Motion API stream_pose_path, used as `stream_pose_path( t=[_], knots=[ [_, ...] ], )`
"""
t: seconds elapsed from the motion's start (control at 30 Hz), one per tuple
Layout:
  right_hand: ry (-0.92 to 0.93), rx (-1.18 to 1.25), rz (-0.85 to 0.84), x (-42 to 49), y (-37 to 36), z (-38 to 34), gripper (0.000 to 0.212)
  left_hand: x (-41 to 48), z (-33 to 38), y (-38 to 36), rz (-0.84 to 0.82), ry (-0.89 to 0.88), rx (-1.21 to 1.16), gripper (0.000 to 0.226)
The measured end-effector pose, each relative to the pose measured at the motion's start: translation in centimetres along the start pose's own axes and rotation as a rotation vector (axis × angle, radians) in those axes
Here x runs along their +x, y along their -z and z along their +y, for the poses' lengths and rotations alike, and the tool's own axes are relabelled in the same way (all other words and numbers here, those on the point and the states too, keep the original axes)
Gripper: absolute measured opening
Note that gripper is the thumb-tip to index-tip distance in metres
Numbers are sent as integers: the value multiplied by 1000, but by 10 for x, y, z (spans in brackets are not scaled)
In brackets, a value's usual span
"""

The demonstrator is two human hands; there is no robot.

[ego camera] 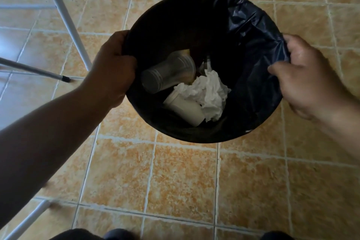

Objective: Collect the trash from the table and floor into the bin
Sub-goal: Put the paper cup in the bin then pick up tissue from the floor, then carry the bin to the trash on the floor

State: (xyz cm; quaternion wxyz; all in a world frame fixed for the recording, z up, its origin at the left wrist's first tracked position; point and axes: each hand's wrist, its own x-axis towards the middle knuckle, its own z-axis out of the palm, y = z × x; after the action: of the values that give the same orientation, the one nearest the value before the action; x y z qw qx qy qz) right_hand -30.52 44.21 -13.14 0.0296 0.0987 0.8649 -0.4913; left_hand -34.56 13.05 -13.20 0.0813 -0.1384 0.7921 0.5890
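Note:
A round bin [194, 132] lined with a black plastic bag [251, 31] stands on the tiled floor in the middle of the head view. Inside lie a clear plastic cup [167, 74] on its side, crumpled white tissue [206, 93] and a white cup [187, 109]. My left hand [115, 68] grips the bin's left rim, fingers curled over the bag edge. My right hand [307, 78] pinches the bag's edge at the right rim.
White metal legs of furniture [66, 21] rise at the upper left, with a thin rod [35, 70] ending in a black tip on the floor. Another white leg [27, 220] lies at the lower left. My feet show at the bottom edge.

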Motion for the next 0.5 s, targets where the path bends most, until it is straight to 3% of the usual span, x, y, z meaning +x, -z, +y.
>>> stream_pose_path(
  t=[0.27,0.5],
  knots=[
    [-20,-161,-21,-24,9,-20,50,-42,17,-3,19,45,-209,68],
    [-116,-152,-78,-82,71,-92,57,-136,78,13,29,136,-314,69]
  ],
)
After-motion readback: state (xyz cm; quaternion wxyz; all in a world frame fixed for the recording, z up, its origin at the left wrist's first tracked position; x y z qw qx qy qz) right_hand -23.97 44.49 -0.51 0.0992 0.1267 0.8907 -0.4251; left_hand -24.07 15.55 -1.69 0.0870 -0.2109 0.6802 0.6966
